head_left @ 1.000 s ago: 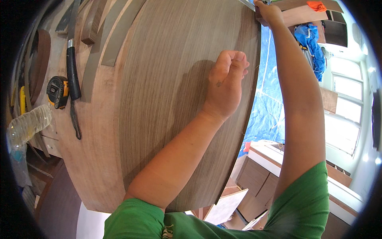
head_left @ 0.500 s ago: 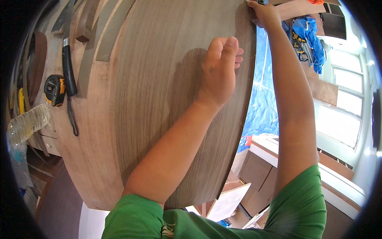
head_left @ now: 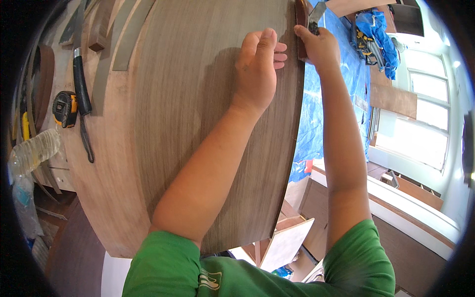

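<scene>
A long wood-grain panel [head_left: 198, 99] lies lengthwise in front of me on a paler board. My left hand [head_left: 257, 69] is over its far right part, thumb up and fingers loosely bent, with nothing visible in it. At the panel's right edge my right hand [head_left: 321, 47] is closed round a tool with a flat grey blade [head_left: 316, 15]; its handle is hidden in the palm. A dark brown strip [head_left: 300, 39] stands along the edge beside my right thumb.
On the pale board [head_left: 109, 173] at left lie a tape measure [head_left: 65, 109], a black-handled tool [head_left: 80, 84] and several strips [head_left: 128, 44]. A plastic bottle [head_left: 37, 148] is at far left. Blue sheeting [head_left: 309, 119] lies beyond the panel's right edge; cabinets [head_left: 341, 208] stand lower right.
My right hand has drawn nearer along the panel's edge, bringing the blade and brown strip into fuller view. My left hand has shifted slightly up and left in the picture.
</scene>
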`<state>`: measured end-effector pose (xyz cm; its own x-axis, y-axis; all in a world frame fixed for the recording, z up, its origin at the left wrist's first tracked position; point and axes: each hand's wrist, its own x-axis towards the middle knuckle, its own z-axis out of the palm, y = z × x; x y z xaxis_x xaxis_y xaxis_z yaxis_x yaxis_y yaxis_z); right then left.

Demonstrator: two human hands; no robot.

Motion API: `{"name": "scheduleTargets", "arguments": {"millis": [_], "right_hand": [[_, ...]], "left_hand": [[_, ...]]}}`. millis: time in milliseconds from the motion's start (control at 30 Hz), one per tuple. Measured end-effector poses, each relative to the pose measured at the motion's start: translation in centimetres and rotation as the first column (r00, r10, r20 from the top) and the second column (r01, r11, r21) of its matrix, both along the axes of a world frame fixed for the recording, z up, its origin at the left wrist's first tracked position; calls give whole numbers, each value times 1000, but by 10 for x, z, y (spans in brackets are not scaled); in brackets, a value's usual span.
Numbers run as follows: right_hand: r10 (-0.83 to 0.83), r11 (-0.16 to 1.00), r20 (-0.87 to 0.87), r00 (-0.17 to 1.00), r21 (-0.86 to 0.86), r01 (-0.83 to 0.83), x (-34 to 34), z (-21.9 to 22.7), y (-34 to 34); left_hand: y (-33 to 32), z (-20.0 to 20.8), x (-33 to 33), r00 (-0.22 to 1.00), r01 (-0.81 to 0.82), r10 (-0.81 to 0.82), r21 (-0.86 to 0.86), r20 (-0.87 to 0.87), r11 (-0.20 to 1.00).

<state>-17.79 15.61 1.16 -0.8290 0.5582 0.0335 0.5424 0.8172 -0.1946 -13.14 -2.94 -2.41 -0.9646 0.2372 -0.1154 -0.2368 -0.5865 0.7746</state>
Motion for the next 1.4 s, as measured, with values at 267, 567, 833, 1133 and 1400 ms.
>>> {"name": "scheduleTargets", "arguments": {"millis": [267, 567, 833, 1133, 1400], "right_hand": [[-91, 969, -84, 992, -239, 69, 139, 3, -50], [-86, 964, -261, 961, -264, 15, 92, 3, -4], [103, 995, -140, 985, 15, -102, -99, -13, 70], [-22, 998, -79, 997, -61, 17, -175, -3, 69], [46, 986, 12, 999, 161, -47, -146, 3, 35]], "left_hand": [[-2, -2, 0, 1000, -16, 16, -14, 9, 1000], [1, 1, 3, 1000, 0, -1, -41, -23, 999], [4, 3, 4, 1000, 13, -13, -1, -11, 1000], [-1, 6, 5, 1000, 10, -10, -11, -6, 1000], [-2, -2, 1, 1000, -21, 20, -22, -24, 1000]]}}
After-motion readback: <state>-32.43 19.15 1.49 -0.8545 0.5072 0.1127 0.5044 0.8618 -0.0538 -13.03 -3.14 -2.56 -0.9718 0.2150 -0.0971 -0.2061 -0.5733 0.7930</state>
